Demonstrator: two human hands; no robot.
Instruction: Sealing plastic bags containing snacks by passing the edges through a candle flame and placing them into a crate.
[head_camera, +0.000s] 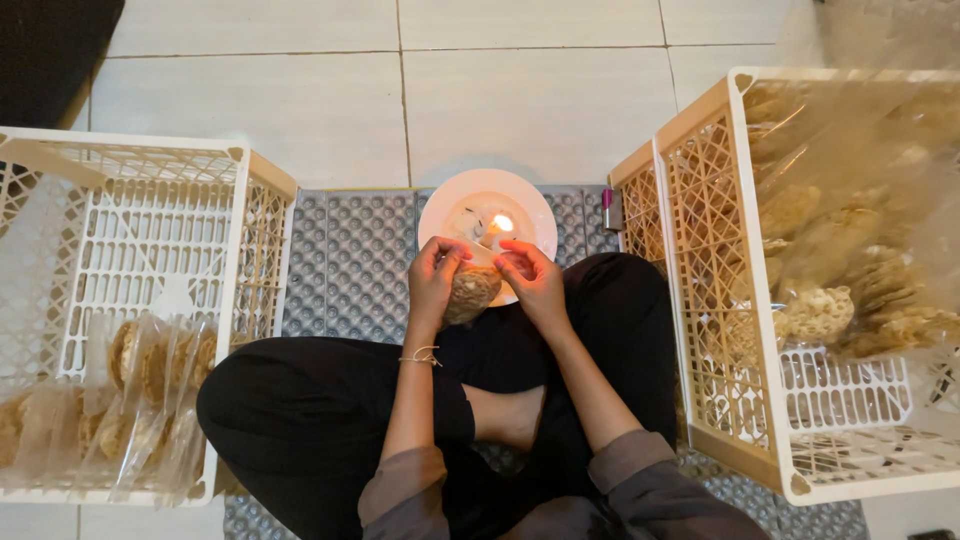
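Both hands pinch one clear packet of crackers (472, 292) over a white plate (445, 205): left hand (436, 272) grips its side, right hand (530, 278) holds the top near a lit candle flame (502, 223). Cream plastic crates (265, 215) flank the crossed legs closely, leaving narrow room. Grey foam mat (350, 260) lies on pale floor tiles (520, 100).
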